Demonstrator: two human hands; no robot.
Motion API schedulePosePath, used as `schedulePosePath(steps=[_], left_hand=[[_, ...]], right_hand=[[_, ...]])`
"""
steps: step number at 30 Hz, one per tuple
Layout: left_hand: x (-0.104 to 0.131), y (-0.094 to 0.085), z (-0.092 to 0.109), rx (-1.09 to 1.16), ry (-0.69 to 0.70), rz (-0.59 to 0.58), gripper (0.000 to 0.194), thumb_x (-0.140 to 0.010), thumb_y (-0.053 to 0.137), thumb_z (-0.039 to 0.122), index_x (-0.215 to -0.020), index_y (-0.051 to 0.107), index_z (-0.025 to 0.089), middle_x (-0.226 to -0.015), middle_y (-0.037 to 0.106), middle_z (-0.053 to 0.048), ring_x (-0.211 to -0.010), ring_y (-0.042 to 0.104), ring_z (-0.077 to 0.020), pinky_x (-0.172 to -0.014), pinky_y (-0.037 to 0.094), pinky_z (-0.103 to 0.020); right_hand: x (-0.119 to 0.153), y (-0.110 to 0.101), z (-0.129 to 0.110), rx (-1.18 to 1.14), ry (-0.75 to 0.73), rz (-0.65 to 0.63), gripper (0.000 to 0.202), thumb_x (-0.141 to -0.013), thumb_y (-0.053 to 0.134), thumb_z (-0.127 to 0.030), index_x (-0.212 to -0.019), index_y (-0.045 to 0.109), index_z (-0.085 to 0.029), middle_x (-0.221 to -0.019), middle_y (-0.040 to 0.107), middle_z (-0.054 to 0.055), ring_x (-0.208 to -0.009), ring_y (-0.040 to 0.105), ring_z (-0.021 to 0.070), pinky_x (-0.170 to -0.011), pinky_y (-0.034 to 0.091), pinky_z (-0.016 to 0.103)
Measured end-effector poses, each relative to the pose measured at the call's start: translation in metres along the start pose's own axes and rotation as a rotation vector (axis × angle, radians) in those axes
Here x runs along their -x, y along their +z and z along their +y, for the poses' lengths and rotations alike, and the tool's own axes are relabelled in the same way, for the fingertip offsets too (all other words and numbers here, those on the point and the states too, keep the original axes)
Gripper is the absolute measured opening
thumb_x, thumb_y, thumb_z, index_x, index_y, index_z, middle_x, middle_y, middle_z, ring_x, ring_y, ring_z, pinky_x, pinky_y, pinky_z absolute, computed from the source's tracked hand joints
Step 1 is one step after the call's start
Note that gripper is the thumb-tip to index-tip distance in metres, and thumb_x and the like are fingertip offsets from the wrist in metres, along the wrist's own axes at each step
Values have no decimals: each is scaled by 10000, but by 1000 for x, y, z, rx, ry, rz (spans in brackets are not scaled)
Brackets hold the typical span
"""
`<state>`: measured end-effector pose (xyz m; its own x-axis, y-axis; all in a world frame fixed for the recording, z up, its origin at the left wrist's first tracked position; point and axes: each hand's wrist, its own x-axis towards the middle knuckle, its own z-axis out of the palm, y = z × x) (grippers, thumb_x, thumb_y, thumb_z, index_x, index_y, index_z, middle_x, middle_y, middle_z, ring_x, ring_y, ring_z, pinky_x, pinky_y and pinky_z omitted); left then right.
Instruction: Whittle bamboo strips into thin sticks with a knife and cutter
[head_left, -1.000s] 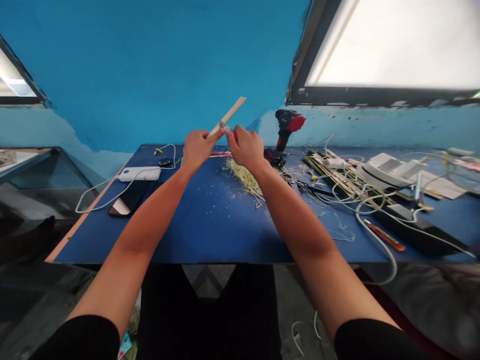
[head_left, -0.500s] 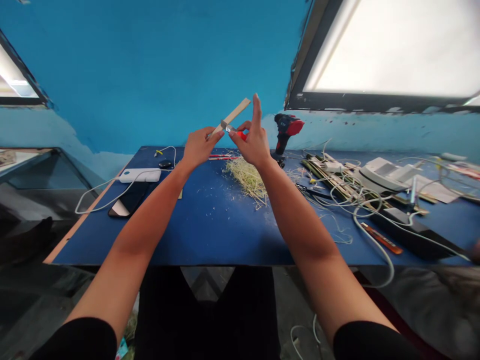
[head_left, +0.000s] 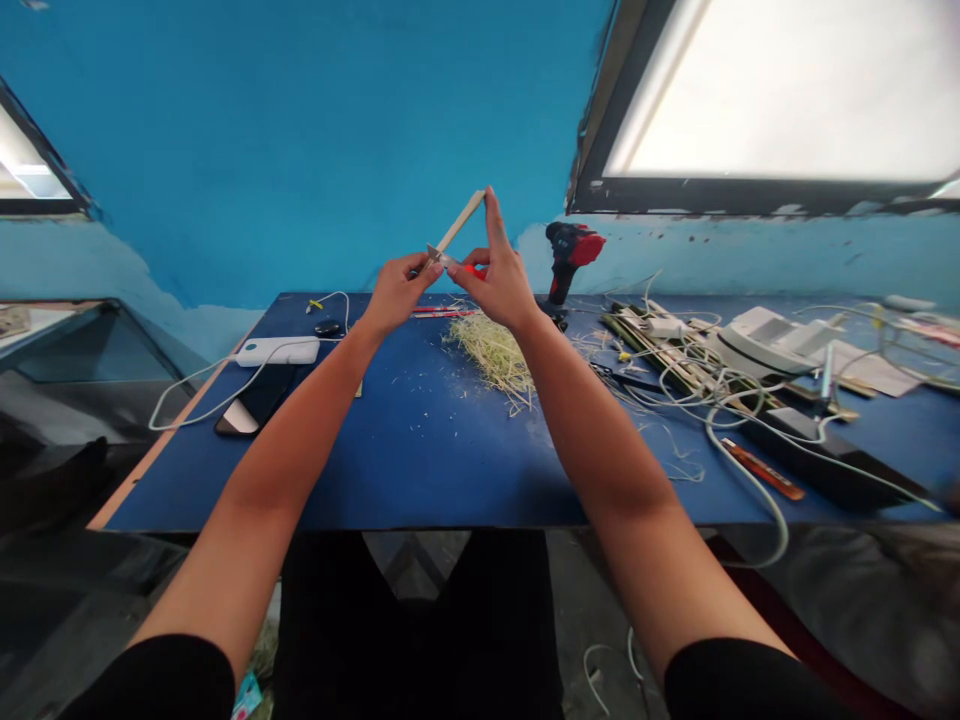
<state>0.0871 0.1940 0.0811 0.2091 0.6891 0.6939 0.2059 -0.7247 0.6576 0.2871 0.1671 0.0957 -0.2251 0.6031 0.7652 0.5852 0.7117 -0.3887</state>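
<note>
The only view comes from the wearer's head, facing forward and tilted down over two bare outstretched forearms that rise from the lower corners. It takes in the blue flat-topped counter point(head_left: 450, 460) from near edge to far edge, with the bright blue painted wall point(head_left: 337, 130) behind it filling the upper part. The black-trousered legs point(head_left: 420, 630) show beneath, close to the camera. With one camera, no second view shares any of this scene.
</note>
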Motion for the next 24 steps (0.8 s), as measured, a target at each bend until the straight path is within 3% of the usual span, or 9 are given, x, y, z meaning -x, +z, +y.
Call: schedulePosePath(steps=[8, 12, 17, 24], left_hand=[[4, 3, 3, -23, 70, 76, 511, -956, 660, 666, -704, 612, 224, -619, 415, 27, -594, 391, -134, -558, 275, -307], [7, 6, 8, -63, 35, 106, 543, -955, 653, 688, -678, 583, 226, -604, 384, 29, -593, 384, -136, -563, 269, -314], [11, 6, 20, -138, -38, 159, 543, -974, 668, 633, -633, 551, 226, -587, 347, 29, -589, 358, -139, -575, 259, -335], [9, 1, 26, -197, -4, 127, 488, -993, 636, 636, -712, 624, 238, -621, 467, 4, -661, 490, -169, -599, 327, -326]], right_hand=[[-1, -4, -2, 0, 20, 11, 1035, -967, 666, -494, -1808, 136, -209, -803, 740, 12, -711, 642, 226, -760, 521, 371], [-2, -6, -3, 103, 21, 18, 985, -990, 628, -498, -1807, 150, -227, -779, 720, 2, -664, 577, 218, -726, 476, 368], [-1, -12, -14, 187, 31, -4, 912, -992, 585, -427, -1798, 215, -215, -792, 725, 24, -712, 609, 240, -736, 464, 376], [-2, -14, -13, 204, 31, -33, 934, -1004, 579, -441, -1808, 166, -207, -847, 769, 45, -759, 656, 253, -804, 501, 395]])
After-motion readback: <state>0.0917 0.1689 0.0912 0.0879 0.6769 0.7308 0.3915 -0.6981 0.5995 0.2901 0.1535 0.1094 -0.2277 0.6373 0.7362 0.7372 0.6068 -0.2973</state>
